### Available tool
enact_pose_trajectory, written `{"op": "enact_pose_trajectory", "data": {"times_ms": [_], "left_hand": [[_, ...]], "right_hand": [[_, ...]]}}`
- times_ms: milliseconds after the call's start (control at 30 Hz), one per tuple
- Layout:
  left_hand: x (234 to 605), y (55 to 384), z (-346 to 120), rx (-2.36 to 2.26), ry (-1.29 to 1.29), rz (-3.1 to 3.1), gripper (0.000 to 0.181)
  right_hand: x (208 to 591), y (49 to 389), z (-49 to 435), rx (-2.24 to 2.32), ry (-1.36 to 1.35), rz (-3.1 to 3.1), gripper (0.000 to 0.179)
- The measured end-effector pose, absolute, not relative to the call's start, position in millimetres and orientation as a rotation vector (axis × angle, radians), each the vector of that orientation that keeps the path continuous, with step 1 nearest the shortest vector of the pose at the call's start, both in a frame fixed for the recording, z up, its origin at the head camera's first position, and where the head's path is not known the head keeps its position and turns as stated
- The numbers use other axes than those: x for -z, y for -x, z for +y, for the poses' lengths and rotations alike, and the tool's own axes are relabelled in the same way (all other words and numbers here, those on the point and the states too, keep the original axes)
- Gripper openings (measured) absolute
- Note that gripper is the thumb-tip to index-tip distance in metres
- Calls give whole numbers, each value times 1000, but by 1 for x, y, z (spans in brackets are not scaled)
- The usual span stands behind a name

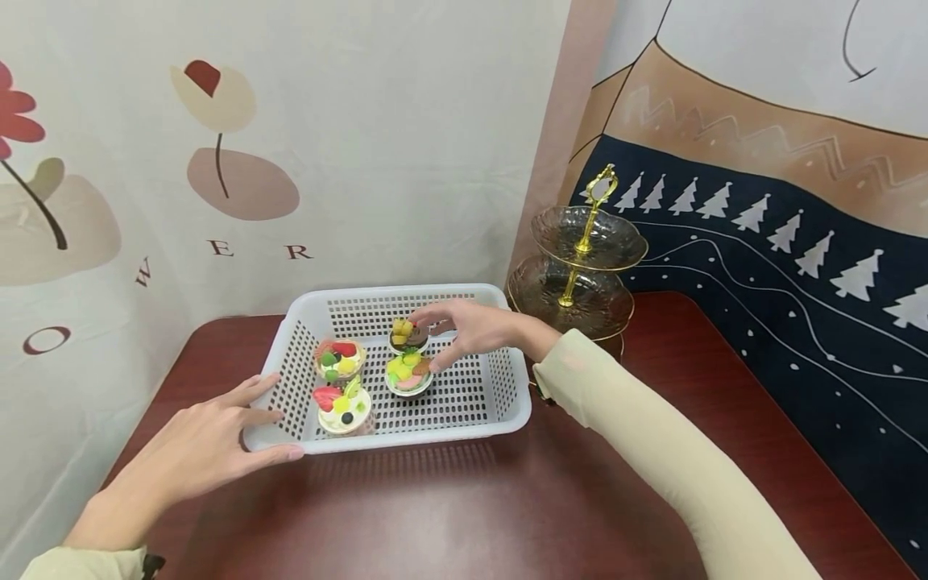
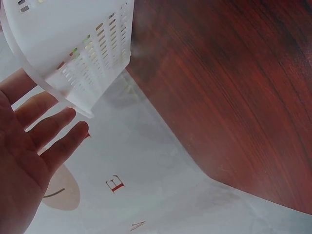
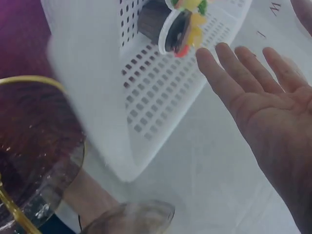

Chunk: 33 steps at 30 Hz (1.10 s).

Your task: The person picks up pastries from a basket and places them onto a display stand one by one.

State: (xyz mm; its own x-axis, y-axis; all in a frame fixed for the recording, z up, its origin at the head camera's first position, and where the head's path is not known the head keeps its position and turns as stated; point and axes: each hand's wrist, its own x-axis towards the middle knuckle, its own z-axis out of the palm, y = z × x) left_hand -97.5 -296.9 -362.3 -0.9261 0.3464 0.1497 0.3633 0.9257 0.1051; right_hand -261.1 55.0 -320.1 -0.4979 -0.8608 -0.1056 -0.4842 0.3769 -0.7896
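A white plastic basket (image 1: 435,435) holds several small toy dessert cups. My left hand (image 1: 196,443) is at its front left corner, fingers outstretched against the rim and thumb by the front edge. Over the basket, my right hand (image 1: 471,329) reaches in with fingers spread, close to a dark cup with yellow fruit pieces (image 1: 401,332) and a cup with green, yellow and pink toppings (image 1: 408,383). The right wrist view shows the fingers apart from the dark cup (image 3: 163,27). To the left are a fruit tart (image 1: 339,360) and a white cream cup with strawberry (image 1: 345,411).
A two-tier glass stand (image 1: 573,298) with a gold handle (image 1: 600,189) stands right of the basket, near the right forearm. The reddish-brown table (image 1: 449,515) extends in front. Printed cloth (image 1: 406,145) hangs behind.
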Motion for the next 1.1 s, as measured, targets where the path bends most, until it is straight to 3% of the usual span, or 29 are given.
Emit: {"op": "enact_pose_trajectory", "data": {"times_ms": [1100], "left_hand": [[364,98,-297,205,505,-2968,71]], "right_hand": [[366,256,-10,527,992,2302,87]]}}
